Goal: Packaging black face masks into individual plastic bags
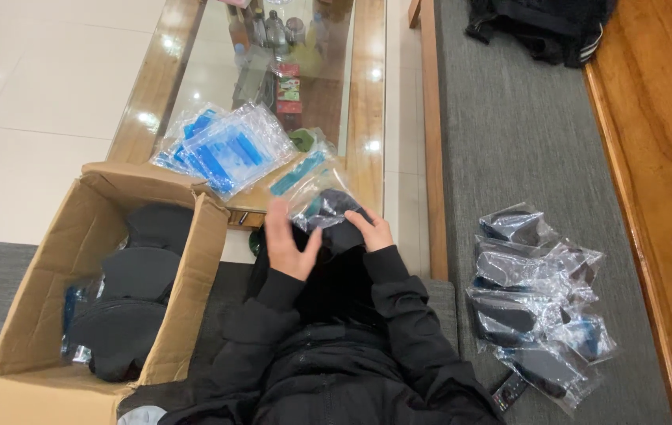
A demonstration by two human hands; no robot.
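My left hand (pixel 288 240) and my right hand (pixel 373 230) hold a black pad half inside a clear plastic bag (pixel 322 201) with a blue strip, just above my lap. Both hands grip its lower sides. An open cardboard box (pixel 37 307) at my left contains several loose black pads (pixel 135 303). On the grey cushion to my right lies a pile of bagged black pads (pixel 533 307).
A stack of empty clear bags with blue strips (pixel 222 145) lies on the near end of a glass-topped wooden table (pixel 367 94). Bottles and small items stand further back. A black bag (pixel 544 27) sits on the cushion's far end. A remote (pixel 509 391) lies by my right side.
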